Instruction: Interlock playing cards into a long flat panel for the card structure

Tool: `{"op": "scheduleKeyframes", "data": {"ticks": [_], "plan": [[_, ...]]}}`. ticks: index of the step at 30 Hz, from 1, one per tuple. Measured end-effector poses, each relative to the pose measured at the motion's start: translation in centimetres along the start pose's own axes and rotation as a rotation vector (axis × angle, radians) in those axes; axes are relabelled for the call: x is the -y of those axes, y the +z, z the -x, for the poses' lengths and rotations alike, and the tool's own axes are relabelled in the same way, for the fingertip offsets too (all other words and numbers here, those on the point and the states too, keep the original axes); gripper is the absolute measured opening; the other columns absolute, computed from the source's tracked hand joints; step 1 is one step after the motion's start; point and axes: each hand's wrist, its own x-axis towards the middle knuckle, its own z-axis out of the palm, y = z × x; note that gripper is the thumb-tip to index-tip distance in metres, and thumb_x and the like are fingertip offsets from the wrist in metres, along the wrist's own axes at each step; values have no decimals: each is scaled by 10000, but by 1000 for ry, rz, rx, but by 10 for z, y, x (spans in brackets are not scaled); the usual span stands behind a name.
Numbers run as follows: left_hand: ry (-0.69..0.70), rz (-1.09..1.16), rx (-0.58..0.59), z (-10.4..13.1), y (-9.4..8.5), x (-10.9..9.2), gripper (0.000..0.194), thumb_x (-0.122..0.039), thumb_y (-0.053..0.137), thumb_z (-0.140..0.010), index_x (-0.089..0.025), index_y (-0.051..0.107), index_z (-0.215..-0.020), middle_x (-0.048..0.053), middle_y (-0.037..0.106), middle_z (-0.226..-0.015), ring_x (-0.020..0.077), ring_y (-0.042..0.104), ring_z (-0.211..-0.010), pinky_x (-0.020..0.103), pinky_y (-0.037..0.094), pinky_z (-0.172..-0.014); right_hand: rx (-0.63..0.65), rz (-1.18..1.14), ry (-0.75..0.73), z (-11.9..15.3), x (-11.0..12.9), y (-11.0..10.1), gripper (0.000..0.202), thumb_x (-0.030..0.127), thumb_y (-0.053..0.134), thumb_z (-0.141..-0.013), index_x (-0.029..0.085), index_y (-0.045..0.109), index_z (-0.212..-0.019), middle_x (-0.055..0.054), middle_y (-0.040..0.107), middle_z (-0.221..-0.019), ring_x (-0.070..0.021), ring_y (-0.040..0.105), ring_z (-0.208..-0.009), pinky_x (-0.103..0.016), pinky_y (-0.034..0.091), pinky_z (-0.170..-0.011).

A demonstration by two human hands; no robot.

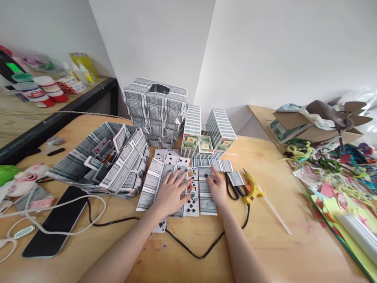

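Note:
Rows of playing cards [151, 182] lie flat on the table, most of them back side up, with a face-up column of spades [192, 206] between. My left hand [173, 192] rests on the cards with its fingers spread. On the right-hand column of cards [207, 206] lies my right hand [217, 186], index finger and thumb apart; its other fingers look curled in. Close to its right are black-handled scissors [235, 192], partly under a card [236, 178], and a yellow hot glue gun [253, 188] with a glue stick sticking out of its back.
A boat-shaped card container [118, 157] holds loose cards. Behind stand a folded-card structure [156, 106] and stacked card boxes [193, 122]. A black phone [55, 224] and cables lie left; colored paper [347, 212] and pipe cleaners [321, 161] lie right. A black cord [200, 257] crosses in front.

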Motion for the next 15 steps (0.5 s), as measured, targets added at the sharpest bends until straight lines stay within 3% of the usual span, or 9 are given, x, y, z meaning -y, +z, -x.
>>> {"op": "scheduleKeyframes", "data": {"ticks": [7, 15], "plan": [[22, -56, -35, 1, 2, 2, 481, -516, 335, -868, -347, 374, -1317, -29, 284, -1441, 265, 211, -1327, 499, 201, -1065, -28, 54, -41, 1, 0, 2, 677, 422, 530, -751, 104, 391, -1332, -33, 643, -743, -149, 531, -601, -283, 452, -608], [28, -58, -47, 1, 3, 2, 481, -512, 356, -863, -348, 380, -1314, -27, 293, -1437, 266, 215, -1324, 500, 205, -1061, 74, -9, -21, -2, -3, 0, 703, 434, 521, -763, 138, 320, -1369, -74, 668, -987, -201, 605, -797, -337, 488, -726]]}}
